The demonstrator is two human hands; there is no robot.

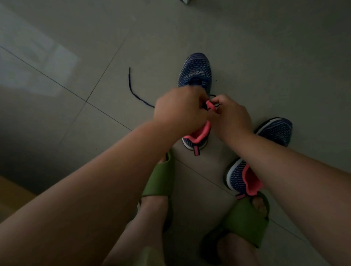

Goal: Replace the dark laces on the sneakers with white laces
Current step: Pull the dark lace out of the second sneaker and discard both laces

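Observation:
Two blue knit sneakers with pink lining stand on the tiled floor. The left sneaker (pixel 195 72) points away from me, and both my hands work over its tongue. My left hand (pixel 178 109) has its fingers curled at the dark lace (pixel 133 89), whose free end trails off to the left across the floor. My right hand (pixel 230 115) pinches the dark lace beside the pink tongue. The right sneaker (pixel 273 133) lies partly hidden under my right forearm. No white laces are in view.
My feet in green slippers (pixel 161 180) stand just below the sneakers. A pale object's corner (pixel 187 1) shows at the top edge. A wooden surface (pixel 11 193) sits at the lower left. Grey floor tiles (pixel 76 47) stretch all around.

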